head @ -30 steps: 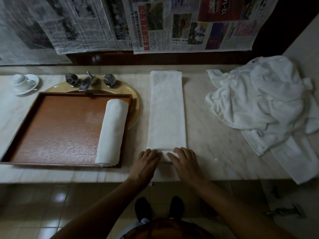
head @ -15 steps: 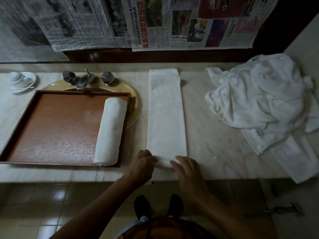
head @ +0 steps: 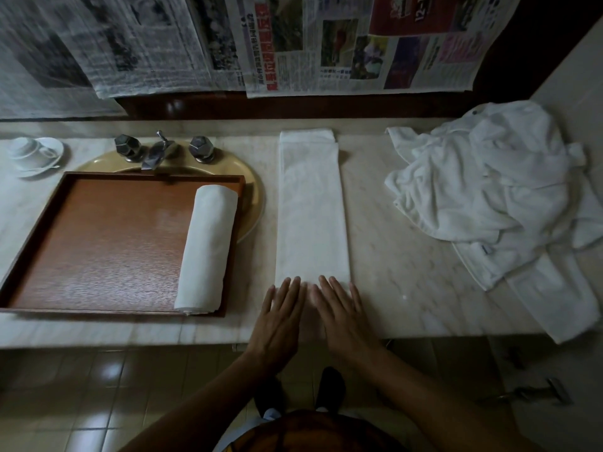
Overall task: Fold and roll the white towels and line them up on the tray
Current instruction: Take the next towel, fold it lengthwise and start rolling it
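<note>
A white towel [head: 311, 207] folded into a long narrow strip lies on the marble counter, running from the back wall toward me. My left hand [head: 280, 316] and my right hand [head: 342, 313] lie flat side by side on its near end, fingers straight and pressing down. The rolled start of the towel is hidden under my palms. A brown wooden tray [head: 107, 243] sits to the left over the sink, with one rolled white towel [head: 207, 249] along its right side.
A heap of unfolded white towels [head: 496, 197] covers the counter's right end and hangs over its front edge. A yellow sink [head: 253, 190] with chrome taps [head: 160, 150] lies under the tray. A white cup and saucer [head: 32, 153] stands far left. Newspapers cover the wall.
My fingers were curled around the towel's near end; now both hands lie flat with fingers straight on top of it and have slid slightly forward.
</note>
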Demonstrator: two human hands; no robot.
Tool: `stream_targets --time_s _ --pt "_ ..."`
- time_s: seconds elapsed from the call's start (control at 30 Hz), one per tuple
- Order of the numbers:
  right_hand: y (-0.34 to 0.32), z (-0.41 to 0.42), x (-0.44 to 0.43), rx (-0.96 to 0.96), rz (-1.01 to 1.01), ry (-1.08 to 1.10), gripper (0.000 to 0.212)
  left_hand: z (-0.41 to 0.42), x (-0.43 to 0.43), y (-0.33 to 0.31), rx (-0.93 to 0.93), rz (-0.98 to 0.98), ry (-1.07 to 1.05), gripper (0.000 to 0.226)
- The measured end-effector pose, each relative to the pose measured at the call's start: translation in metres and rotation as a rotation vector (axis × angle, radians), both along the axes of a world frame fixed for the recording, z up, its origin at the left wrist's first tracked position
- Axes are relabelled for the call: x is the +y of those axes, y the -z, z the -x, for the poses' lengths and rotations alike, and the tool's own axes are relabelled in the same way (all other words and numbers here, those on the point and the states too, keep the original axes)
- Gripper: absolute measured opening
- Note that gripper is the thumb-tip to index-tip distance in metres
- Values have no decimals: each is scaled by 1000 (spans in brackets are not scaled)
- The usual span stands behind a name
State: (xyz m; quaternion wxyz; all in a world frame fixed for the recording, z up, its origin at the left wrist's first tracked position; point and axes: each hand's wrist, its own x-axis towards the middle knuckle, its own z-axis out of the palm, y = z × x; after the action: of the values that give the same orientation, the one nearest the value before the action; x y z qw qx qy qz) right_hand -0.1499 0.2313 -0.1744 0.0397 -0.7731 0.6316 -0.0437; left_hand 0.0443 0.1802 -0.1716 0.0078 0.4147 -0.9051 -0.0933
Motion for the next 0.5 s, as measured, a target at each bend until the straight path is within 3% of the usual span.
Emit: stream_targets --time_s 0.13,0.33,0.5 --pt "-6 10 -17 -1 -35 -24 61 6 -23 -7 27 -43 4 85" --pt "-6 11 4 -73 -37 -23 57 -16 -18 -12 76 -138 132 99" --pt "2 15 27 -276 -65 6 46 -27 -6 -16 200 -253 55 50"
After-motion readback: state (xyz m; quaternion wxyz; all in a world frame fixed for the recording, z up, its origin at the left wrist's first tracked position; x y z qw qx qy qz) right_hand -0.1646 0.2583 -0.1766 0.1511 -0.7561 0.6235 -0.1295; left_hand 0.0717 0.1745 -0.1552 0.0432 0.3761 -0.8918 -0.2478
